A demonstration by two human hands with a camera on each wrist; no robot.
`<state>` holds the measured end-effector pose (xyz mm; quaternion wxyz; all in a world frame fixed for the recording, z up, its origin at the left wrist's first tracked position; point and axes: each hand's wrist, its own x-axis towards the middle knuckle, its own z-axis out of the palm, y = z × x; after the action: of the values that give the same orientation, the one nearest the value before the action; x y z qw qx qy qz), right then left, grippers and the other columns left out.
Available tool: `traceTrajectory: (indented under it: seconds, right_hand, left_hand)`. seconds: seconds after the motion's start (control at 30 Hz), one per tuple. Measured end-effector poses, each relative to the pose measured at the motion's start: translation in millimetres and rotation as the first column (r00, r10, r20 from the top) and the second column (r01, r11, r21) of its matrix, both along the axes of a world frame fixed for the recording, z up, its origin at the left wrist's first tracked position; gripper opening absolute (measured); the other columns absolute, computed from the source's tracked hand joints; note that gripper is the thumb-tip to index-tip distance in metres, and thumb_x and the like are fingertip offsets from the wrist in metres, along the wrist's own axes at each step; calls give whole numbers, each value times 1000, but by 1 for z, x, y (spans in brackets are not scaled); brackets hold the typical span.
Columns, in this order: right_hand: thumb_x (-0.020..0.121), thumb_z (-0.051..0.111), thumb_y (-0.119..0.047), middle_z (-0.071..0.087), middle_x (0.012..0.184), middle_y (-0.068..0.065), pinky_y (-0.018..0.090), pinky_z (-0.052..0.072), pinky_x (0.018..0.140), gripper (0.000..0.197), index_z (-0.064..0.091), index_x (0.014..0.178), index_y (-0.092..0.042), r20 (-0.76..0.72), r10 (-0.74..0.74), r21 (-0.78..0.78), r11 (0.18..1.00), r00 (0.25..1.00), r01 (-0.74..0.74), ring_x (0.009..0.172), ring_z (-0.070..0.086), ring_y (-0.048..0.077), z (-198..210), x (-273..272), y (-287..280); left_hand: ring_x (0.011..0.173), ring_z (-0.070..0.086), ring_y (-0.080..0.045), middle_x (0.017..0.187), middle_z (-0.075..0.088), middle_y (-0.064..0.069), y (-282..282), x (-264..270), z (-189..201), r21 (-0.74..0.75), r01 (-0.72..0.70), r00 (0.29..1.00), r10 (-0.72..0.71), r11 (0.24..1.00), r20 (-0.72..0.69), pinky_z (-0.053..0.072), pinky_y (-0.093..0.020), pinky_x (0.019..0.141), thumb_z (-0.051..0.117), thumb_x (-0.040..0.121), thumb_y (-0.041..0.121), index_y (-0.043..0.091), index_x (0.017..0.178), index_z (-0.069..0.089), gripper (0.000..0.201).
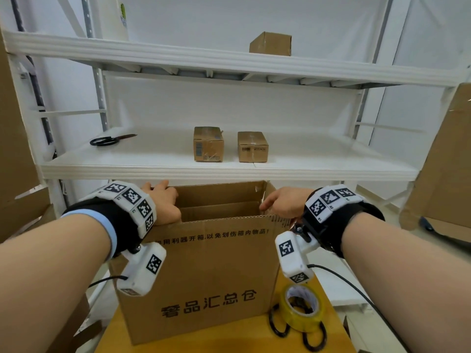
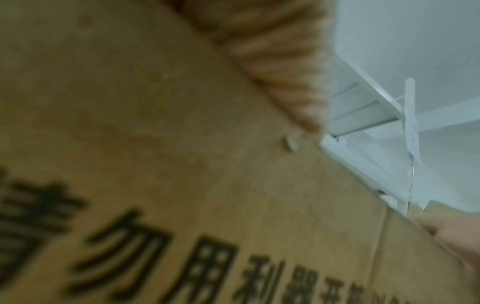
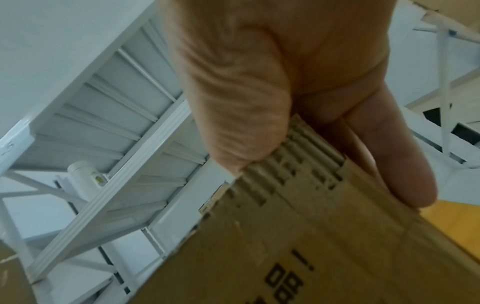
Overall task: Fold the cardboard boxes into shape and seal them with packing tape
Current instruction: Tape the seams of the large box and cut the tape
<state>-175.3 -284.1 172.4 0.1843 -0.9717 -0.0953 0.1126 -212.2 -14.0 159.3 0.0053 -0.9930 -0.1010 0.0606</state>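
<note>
A large brown cardboard box [image 1: 204, 276] with black printed characters stands upright on the yellow table [image 1: 114, 335], its top flaps raised. My left hand [image 1: 164, 200] is at the box's upper left corner, fingers curled over the cardboard edge. In the left wrist view the box [image 2: 182, 164] and the left hand [image 2: 272, 61] are blurred. My right hand [image 1: 283, 202] pinches the upper right corner. The right wrist view shows that hand [image 3: 324, 174] with thumb and finger clamped on the corrugated edge of the box [image 3: 311, 257]. A roll of yellowish packing tape [image 1: 302, 310] stands beside the box at the right.
Black-handled scissors [image 1: 280, 329] lie under the tape roll. On the white shelf behind are another pair of scissors [image 1: 107, 140] and two small boxes [image 1: 208, 143] [image 1: 252, 146]; one more box [image 1: 271, 44] sits on the upper shelf. Flat cardboard [image 1: 443, 161] leans at the right.
</note>
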Motion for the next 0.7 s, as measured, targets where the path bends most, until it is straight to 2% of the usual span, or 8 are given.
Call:
traceTrajectory:
  seconds: [0.07, 0.13, 0.2, 0.3, 0.37, 0.47, 0.6, 0.7]
  right_hand:
    - [100, 47, -7, 50, 145, 1, 28, 40, 99, 40, 61, 133, -24, 8, 17, -51, 999, 1000, -17, 129, 48, 18, 2, -6, 0]
    - [100, 48, -6, 48, 146, 1, 29, 41, 99, 40, 60, 134, -24, -7, 23, -58, 998, 1000, -23, 131, 47, 19, 2, -10, -2]
    - [99, 54, -11, 51, 142, 0, 29, 44, 97, 37, 60, 132, -25, -1, 30, -55, 998, 1000, -30, 127, 50, 19, 3, -14, -5]
    - [85, 76, -25, 62, 116, 0, 34, 54, 88, 41, 55, 120, -27, 102, -21, 67, 998, 995, 14, 102, 62, 18, 5, -12, -12]
    - [80, 81, -23, 61, 106, 1, 41, 59, 84, 49, 50, 118, -27, 169, -90, 199, 978, 982, 55, 91, 65, 20, 9, -10, -18]
    - [81, 80, -24, 56, 112, 0, 43, 60, 82, 59, 45, 127, -31, 236, -76, 186, 982, 969, 32, 93, 64, 21, 15, -9, -28]
    - [86, 75, -30, 52, 131, -1, 39, 59, 85, 62, 46, 140, -34, 207, 6, 127, 991, 978, -33, 100, 63, 20, 19, -11, -39]
    - [90, 71, -23, 66, 114, 0, 37, 61, 79, 44, 57, 132, -22, 158, 56, 121, 990, 986, -75, 89, 70, 22, 16, -12, -41]
  left_hand:
    - [146, 19, -35, 161, 16, -6, -3, -1, 5, 24, 6, 1000, -6, 1000, 9, 24, -51, 115, 68, 82, 53, 22, 150, 32, 82]
    - [130, 43, -32, 145, 38, -10, -8, -3, 10, 36, 1, 999, -3, 999, 53, 40, -46, 105, 73, 78, 54, 18, 141, 40, 79]
    - [107, 57, -28, 121, 53, -11, -14, -5, 15, 3, -14, 990, 13, 1000, 143, 50, -38, 87, 72, 85, 35, 12, 130, 43, 59]
    - [76, 56, -22, 88, 55, -10, -20, -10, 24, -54, -39, 961, 52, 998, 270, 45, -31, 62, 52, 93, 6, 5, 126, 40, 35]
    - [88, 60, -24, 102, 60, -11, -19, -14, 30, -41, 4, 968, 7, 999, 251, 50, -30, 72, 49, 94, 1, 10, 129, 48, 36]
    - [113, 58, -23, 126, 60, -6, -15, -19, 37, 2, 52, 977, -51, 999, 207, 48, -29, 91, 47, 94, -2, 17, 125, 63, 40]
    - [112, 58, -23, 123, 64, -3, -13, -23, 44, -34, 104, 953, -89, 994, 291, 46, -29, 93, 49, 91, -3, 21, 118, 69, 41]
    - [108, 59, -23, 117, 67, 0, -17, -21, 46, -60, 151, 918, -117, 987, 380, 47, -36, 99, 52, 90, -2, 27, 110, 72, 41]
